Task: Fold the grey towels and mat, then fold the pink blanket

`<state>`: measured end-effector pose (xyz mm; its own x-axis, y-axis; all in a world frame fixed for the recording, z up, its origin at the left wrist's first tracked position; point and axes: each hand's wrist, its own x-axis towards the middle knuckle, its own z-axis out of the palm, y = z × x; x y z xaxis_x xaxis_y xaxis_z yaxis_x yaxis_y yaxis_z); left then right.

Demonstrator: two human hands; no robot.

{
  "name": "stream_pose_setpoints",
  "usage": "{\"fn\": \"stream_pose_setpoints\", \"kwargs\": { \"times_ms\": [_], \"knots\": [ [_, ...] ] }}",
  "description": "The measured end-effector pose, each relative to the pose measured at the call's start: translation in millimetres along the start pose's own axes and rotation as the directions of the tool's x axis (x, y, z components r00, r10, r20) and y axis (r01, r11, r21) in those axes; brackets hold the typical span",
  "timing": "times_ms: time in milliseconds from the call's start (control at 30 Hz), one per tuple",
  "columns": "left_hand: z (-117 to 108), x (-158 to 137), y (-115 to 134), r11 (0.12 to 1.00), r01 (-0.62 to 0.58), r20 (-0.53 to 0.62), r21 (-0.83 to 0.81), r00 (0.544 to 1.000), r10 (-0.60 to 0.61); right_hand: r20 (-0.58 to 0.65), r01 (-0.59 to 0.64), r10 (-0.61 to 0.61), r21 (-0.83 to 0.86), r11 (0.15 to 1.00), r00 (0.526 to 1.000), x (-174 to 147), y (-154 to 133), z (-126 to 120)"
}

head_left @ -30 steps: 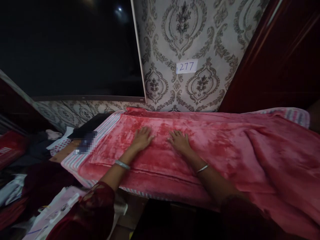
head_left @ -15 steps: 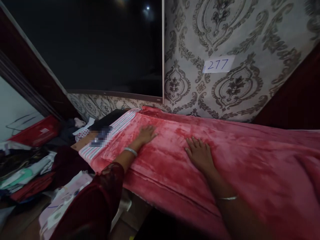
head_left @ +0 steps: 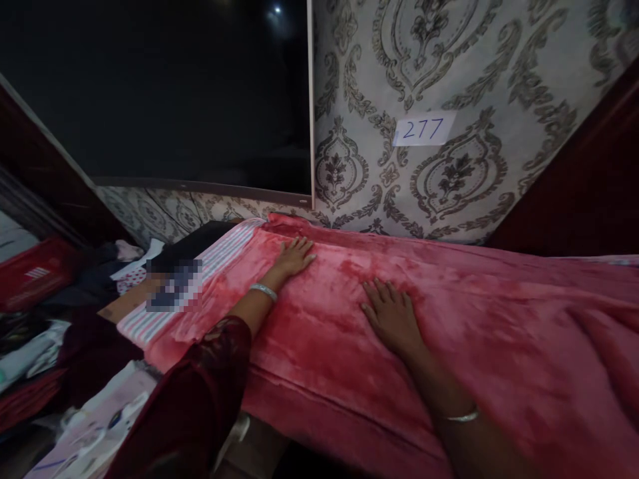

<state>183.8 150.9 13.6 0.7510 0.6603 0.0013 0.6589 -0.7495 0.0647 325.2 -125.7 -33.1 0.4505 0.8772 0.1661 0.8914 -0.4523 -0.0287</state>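
Observation:
A pink-red plush blanket lies spread over a long surface in front of me, with soft creases and darker brushed patches in its pile. My left hand rests palm down on its far left part, fingers apart. Nearer the middle, my right hand also lies flat on the plush with its fingers spread. Neither hand grips the fabric. Along the blanket's left end a striped cloth in white, grey and pink shows from beneath. Each wrist wears a silver bangle.
A dark television screen hangs on the patterned wall at the back left. Right of it, a paper marked 277 is stuck up. Piled clothes and a red bag lie at the left. A blurred-out patch covers something beside the striped cloth.
The view has turned slightly right, so the things at the left sit further left. My left hand has shifted a little away from me over the plush; my right hand stays almost in place.

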Motion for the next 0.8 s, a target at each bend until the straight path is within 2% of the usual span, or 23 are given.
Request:
{"fn": "stream_pose_setpoints", "kwargs": {
  "times_ms": [67,167,267,333,433,533,700,800],
  "knots": [
    [7.2,7.2,11.5,1.000,0.012,-0.001,-0.008,1.000,-0.012,0.040,0.008,-0.008,-0.002,1.000,0.999,3.3,2.5,-5.5],
    [16.0,9.5,12.5,1.000,0.016,-0.023,-0.010,1.000,-0.017,0.108,0.031,-0.030,0.000,1.000,0.994,22.2,11.9,-18.1],
    [20.9,8.2,10.0,1.000,0.005,-0.033,-0.021,0.999,-0.006,0.040,0.021,-0.019,-0.039,0.999,0.999,51.4,25.2,-23.3],
    [22.5,8.7,9.7,1.000,0.000,-0.031,-0.022,1.000,-0.001,0.005,-0.016,0.016,-0.070,0.997,1.000,66.3,33.3,-16.0],
    [22.2,13.5,0.9,1.000,-0.030,-0.007,-0.008,1.000,0.030,0.023,-0.059,0.061,-0.076,0.995,0.998,74.0,41.6,4.4],
    [16.7,19.2,-31.3,1.000,-0.005,0.047,0.030,0.999,0.003,0.023,-0.059,0.060,-0.060,0.996,0.998,71.6,45.8,18.8],
    [2.0,19.2,-104.2,0.980,0.185,0.066,0.070,0.980,-0.190,0.018,-0.050,0.050,-0.043,0.998,0.999,71.3,48.1,23.4],
    [-7.0,21.1,-122.1,0.965,0.250,0.071,0.081,0.964,-0.255,-0.004,-0.045,0.044,-0.029,0.999,0.999,72.9,48.6,25.6]
  ]
}}
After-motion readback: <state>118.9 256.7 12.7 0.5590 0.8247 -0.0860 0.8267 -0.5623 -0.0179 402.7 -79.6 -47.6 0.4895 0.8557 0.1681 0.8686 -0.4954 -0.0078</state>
